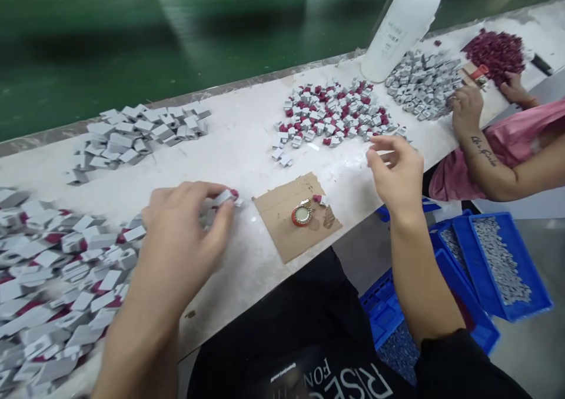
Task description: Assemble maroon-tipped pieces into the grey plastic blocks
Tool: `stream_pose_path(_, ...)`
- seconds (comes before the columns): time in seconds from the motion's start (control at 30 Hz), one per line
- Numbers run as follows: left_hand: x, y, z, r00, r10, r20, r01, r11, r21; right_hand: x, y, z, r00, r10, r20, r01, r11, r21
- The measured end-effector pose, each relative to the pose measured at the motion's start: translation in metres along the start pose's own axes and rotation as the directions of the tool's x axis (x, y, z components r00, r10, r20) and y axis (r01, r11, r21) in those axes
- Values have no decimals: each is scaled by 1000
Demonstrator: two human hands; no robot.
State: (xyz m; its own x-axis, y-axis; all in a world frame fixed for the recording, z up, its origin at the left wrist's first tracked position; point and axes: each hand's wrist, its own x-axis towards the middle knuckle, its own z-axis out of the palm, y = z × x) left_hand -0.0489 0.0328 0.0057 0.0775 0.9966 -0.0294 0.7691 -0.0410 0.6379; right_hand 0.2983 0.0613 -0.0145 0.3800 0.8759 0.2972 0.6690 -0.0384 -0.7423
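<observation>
The left hand (pixel 184 225) pinches a small grey-and-dark-red plastic block (pixel 224 197). The right hand (pixel 401 175) has its fingertips apart.

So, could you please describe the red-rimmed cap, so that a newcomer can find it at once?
On the white table, between the left hand and the right hand, lies a brown cardboard sheet. Near its middle sits the cap. It is round with a red rim, unlike the small blocky maroon-and-grey piece beside it.

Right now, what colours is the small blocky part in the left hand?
Light grey and dark red; the blocky part shows best in the head view.
</observation>
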Motion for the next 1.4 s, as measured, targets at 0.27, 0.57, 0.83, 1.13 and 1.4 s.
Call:
stream_pose_path(0.27, 7, 0, -25, 984, -151, 97, 115, 947, 301, 69, 60, -2, 989, 116, -90, -136, 955, -265)
stream_pose_path(0.57, 43, -52, -71, 970, -215, -111, 239, 922, 304, 18, 31, -9, 967, 250, 51, -240, 958, -156)
stream_pose_path(0.83, 53, -59, -63, 966, -228, -126, 256, 918, 302, -38, 21, -19, 932, 225, 285, -279, 945, 167)
stream_pose_path(1.13, 41, -8, -53, 910, -414, 16, 388, 866, 314, -48, 19, -27, 920, 78, 383, -60, 996, -59)
stream_pose_path(1.4, 20, -8, -50, 974, -135, -180, 140, 990, 17, -56, 21, -35, 932, 57, 358, -63, 998, 7)
